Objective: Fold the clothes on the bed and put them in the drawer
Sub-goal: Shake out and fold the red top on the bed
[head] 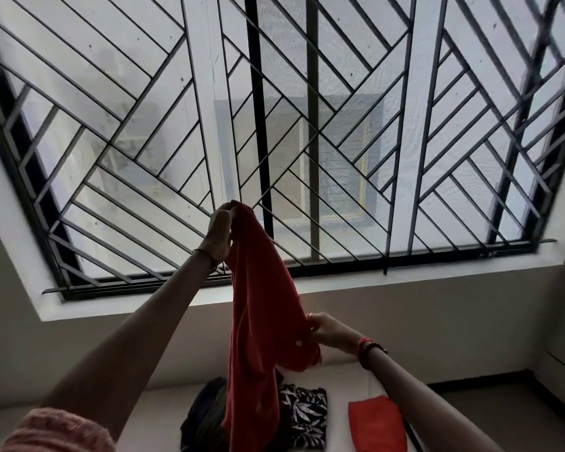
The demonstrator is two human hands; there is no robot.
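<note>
A red garment (261, 321) hangs in the air in front of the window. My left hand (218, 231) is raised high and pinches its top end. Lower and to the right, my right hand (328, 331) grips the garment's side edge. The cloth's bottom drapes down over the bed (346, 376). On the bed lie a folded black-and-white leaf-print piece (305, 415), a dark crumpled garment (203, 415) to its left and a folded red-orange piece (377, 422) to its right. No drawer is in view.
A large window with a black diagonal metal grille (307, 125) fills the wall ahead, with a white sill (405, 275) under it. Plain walls run below it, and a dark floor strip (503, 399) lies right of the bed.
</note>
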